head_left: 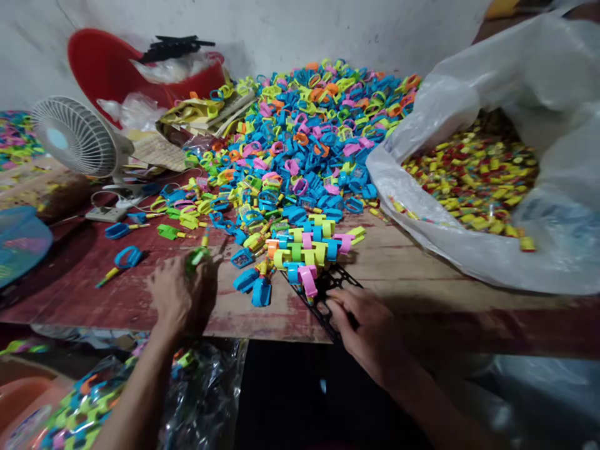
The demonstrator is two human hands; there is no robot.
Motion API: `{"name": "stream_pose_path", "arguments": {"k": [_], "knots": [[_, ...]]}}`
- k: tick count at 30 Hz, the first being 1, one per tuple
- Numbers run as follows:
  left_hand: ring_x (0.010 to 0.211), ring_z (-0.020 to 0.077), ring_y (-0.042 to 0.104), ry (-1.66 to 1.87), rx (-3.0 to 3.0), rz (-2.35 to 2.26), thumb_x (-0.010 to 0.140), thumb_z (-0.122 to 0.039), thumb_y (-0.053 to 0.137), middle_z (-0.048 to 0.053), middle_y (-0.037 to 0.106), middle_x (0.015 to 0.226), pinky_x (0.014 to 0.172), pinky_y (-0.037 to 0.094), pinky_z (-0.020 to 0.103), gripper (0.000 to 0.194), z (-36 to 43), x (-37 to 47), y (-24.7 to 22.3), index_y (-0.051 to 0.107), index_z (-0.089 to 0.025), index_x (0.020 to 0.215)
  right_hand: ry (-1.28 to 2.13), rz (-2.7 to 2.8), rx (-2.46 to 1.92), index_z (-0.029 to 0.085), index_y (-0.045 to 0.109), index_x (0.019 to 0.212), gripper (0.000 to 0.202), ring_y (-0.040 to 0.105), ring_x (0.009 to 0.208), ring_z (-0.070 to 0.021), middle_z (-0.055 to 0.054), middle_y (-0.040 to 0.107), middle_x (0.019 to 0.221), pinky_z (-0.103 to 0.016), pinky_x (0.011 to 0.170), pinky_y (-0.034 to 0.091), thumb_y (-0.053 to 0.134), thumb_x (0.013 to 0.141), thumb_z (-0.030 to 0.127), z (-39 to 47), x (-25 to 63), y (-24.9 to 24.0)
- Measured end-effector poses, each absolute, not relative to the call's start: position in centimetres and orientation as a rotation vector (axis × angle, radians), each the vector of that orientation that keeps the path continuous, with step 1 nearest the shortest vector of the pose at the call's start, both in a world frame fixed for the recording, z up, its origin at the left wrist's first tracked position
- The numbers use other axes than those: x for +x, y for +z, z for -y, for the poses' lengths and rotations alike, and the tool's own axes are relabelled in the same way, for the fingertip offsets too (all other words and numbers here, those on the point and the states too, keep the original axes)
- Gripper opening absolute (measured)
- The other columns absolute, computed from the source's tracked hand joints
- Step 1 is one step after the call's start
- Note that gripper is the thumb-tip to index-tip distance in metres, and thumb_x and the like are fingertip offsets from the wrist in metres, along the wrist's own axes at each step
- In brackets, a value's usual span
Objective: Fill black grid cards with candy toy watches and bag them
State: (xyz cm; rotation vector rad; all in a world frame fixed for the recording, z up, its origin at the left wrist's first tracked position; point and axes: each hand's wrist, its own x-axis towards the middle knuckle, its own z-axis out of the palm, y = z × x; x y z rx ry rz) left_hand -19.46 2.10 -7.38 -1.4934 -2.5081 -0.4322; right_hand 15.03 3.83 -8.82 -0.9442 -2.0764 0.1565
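My left hand (180,287) is over the red table at left of centre, its fingers closed round a green plastic piece (199,255). The fingers of my right hand (363,325) pinch the near edge of a black lattice rack (323,312) at the table's front edge. Rows of blue, yellow, pink, green and orange ring-shaped pieces (307,253) sit on the rack's far part. Just left of the rack lie loose blue pieces (261,292). A blue ring (128,257) with a yellow stick rests left of my left hand.
A large heap of coloured plastic pieces (304,137) covers the back. At right, a white sack (422,244) holds small yellow and red pieces. A fan (75,137) and a red chair (100,65) are at left. Below the table are bags of coloured pieces (87,406).
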Motion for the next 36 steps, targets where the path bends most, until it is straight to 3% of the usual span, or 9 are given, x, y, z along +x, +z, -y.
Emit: {"name": "stream_pose_path", "arguments": {"k": [3, 6, 8, 10, 16, 22, 27, 31, 36], "knots": [[0.124, 0.0392, 0.046, -0.46, -1.443, 2.428, 0.095, -0.042, 0.043, 0.018, 0.054, 0.134, 0.101, 0.035, 0.054, 0.05, -1.4, -17.0, -7.4, 0.047, -0.016, 0.137, 0.181, 2.156, -0.996, 0.018, 0.06, 0.082, 0.012, 0.059, 0.071, -0.0182, -0.002, 0.062, 0.074, -0.035, 0.077, 0.039, 0.054, 0.093, 0.021, -4.3, 13.4, -9.4], [0.116, 0.0356, 0.053, -0.706, -1.492, 2.209, 0.092, -0.041, 0.05, 0.015, 0.062, 0.12, 0.101, 0.037, 0.051, 0.038, 0.0, -12.9, -6.4, 0.06, -0.018, 0.121, 0.199, 2.205, -1.036, 0.018, 0.057, 0.077, 0.014, 0.057, 0.072, -0.0182, -0.002, 0.061, 0.072, -0.036, 0.081, 0.034, 0.058, 0.091, 0.022, -4.6, 12.4, -9.8], [0.097, 0.0265, 0.063, -1.004, -1.869, 2.123, 0.092, -0.038, 0.054, 0.01, 0.068, 0.103, 0.089, 0.047, 0.04, 0.026, 0.8, -9.5, -5.6, 0.064, -0.019, 0.106, 0.184, 2.201, -1.035, 0.018, 0.058, 0.079, 0.014, 0.057, 0.073, -0.0189, -0.002, 0.062, 0.072, -0.036, 0.081, 0.032, 0.056, 0.092, 0.023, -4.8, 12.0, -10.3], [0.089, 0.0201, 0.065, -1.276, -2.184, 2.131, 0.092, -0.033, 0.055, 0.006, 0.069, 0.099, 0.081, 0.05, 0.031, 0.023, 1.0, -6.3, -5.3, 0.062, -0.021, 0.111, 0.168, 2.212, -1.017, 0.019, 0.059, 0.079, 0.018, 0.057, 0.073, -0.019, -0.003, 0.064, 0.073, -0.036, 0.08, 0.031, 0.05, 0.095, 0.02, -5.0, 11.8, -10.8], [0.08, 0.0176, 0.063, -1.594, -2.432, 2.239, 0.093, -0.025, 0.052, 0.004, 0.068, 0.086, 0.076, 0.048, 0.027, 0.013, -1.1, -3.4, -6.3, 0.063, -0.018, 0.093, 0.077, 2.215, -0.898, 0.019, 0.06, 0.076, 0.022, 0.059, 0.067, -0.0183, -0.002, 0.063, 0.068, -0.036, 0.079, 0.037, 0.048, 0.095, 0.018, -5.7, 12.1, -12.6], [0.072, 0.0155, 0.062, -1.701, -2.396, 2.004, 0.093, -0.022, 0.051, 0.003, 0.067, 0.078, 0.071, 0.047, 0.024, 0.019, -2.1, -4.0, -8.5, 0.064, -0.016, 0.081, 0.073, 2.164, -0.883, 0.018, 0.066, 0.091, 0.015, 0.066, 0.078, -0.021, -0.005, 0.072, 0.083, -0.037, 0.079, 0.046, 0.053, 0.095, 0.025, -5.7, 12.5, -13.1], [0.08, 0.0154, 0.065, -1.854, -2.437, 1.797, 0.093, -0.018, 0.05, 0.005, 0.069, 0.085, 0.076, 0.05, 0.025, 0.016, -2.3, -4.1, -9.2, 0.066, -0.016, 0.091, 0.057, 2.166, -0.929, 0.018, 0.068, 0.084, 0.018, 0.068, 0.076, -0.0212, -0.006, 0.073, 0.08, -0.035, 0.075, 0.05, 0.056, 0.094, 0.026, -5.7, 12.5, -12.8], [0.089, 0.0165, 0.067, -1.944, -2.504, 1.854, 0.091, -0.016, 0.05, 0.006, 0.071, 0.093, 0.084, 0.052, 0.028, 0.02, -1.5, -4.2, -9.1, 0.066, -0.018, 0.103, 0.164, 2.217, -0.874, 0.019, 0.072, 0.093, 0.017, 0.069, 0.076, -0.0213, -0.006, 0.074, 0.082, -0.033, 0.071, 0.053, 0.055, 0.093, 0.02, -6.0, 12.6, -12.5], [0.089, 0.0182, 0.067, -2.246, -2.353, 2.201, 0.089, -0.032, 0.063, 0.009, 0.068, 0.113, 0.08, 0.055, 0.029, 0.035, -0.1, -3.2, -9.1, 0.06, -0.02, 0.121, 0.236, 2.186, -0.883, 0.022, 0.073, 0.092, 0.023, 0.069, 0.076, -0.022, -0.006, 0.074, 0.083, -0.035, 0.071, 0.054, 0.05, 0.093, 0.023, -6.0, 12.6, -12.8]]}}
